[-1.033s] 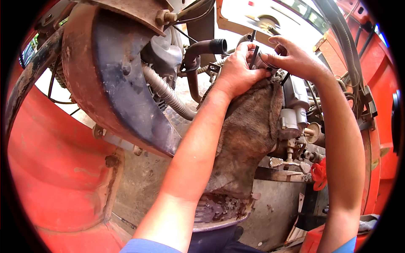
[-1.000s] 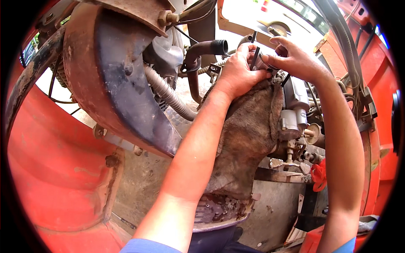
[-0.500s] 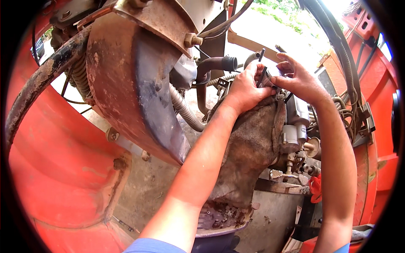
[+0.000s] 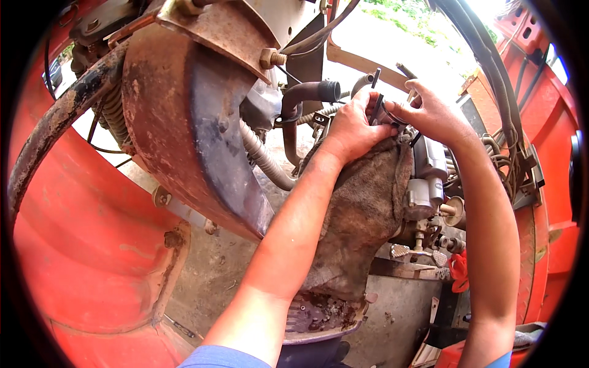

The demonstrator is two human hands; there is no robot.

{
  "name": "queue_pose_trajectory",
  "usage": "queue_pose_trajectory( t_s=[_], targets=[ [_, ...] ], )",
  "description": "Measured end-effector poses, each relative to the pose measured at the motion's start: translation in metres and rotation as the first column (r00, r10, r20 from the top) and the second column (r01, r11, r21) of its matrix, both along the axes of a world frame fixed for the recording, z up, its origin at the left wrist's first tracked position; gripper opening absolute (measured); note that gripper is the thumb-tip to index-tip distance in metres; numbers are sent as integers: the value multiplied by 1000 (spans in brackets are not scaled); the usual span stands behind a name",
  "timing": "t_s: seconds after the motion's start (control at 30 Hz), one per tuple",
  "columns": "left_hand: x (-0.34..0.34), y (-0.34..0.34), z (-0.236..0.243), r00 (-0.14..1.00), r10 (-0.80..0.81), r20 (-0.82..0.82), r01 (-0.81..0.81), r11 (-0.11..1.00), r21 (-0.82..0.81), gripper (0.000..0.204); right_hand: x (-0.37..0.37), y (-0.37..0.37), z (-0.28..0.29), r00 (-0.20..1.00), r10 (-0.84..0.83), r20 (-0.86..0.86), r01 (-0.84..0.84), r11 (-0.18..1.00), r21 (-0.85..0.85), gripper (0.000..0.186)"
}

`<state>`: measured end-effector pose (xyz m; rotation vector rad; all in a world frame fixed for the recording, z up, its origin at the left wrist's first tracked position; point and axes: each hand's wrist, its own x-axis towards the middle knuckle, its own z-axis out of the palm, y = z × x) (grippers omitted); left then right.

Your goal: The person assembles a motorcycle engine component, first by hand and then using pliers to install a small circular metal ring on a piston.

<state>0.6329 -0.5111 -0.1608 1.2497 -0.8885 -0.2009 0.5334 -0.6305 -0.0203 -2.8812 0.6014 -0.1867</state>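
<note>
Round part (image 4: 393, 115): up at the top of the rag (image 4: 368, 202), between both hands, mostly hidden by fingers.
Left hand (image 4: 359, 124): grasping the part's left side, thumb low, fingers behind the dark rods (image 4: 377, 110).
Right hand (image 4: 432, 115): thumb on the rim, forefinger raised; whether the other fingers close on it, I cannot tell.
Two-sided hold: probably to steady the part while the rim is worked by thumb.
Rag: draped below, perhaps to shield what it covers.
Rim: slopes down from upper left to lower right; the part's long axis and facing are too hidden to tell.
Dark rods: roughly upright, tops leaning right.
</note>
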Motion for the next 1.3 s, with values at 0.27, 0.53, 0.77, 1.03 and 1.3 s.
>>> queue_pose_trajectory(
  t_s=[0.27,0.53,0.77,1.03,1.3],
  targets=[
    [3,-1,-4,1000,10,19,-10,1000,-6,68,2,9,-3,999,37,34,-39,998,42,83],
    [-4,1,2,998,62,15,-62,998,-15,72,-1,-8,-6,976,203,76,-207,977,44,81],
    [-5,2,3,994,103,45,-103,995,-14,71,-3,1,-4,994,102,50,-106,990,92,84],
    [-4,2,3,998,-42,-43,39,997,-67,75,-2,-8,-12,989,105,101,-115,988,106,81],
    [2,-1,-3,991,65,117,-56,995,-79,61,-12,-21,-8,975,211,74,-224,908,355,84]
  ],
)
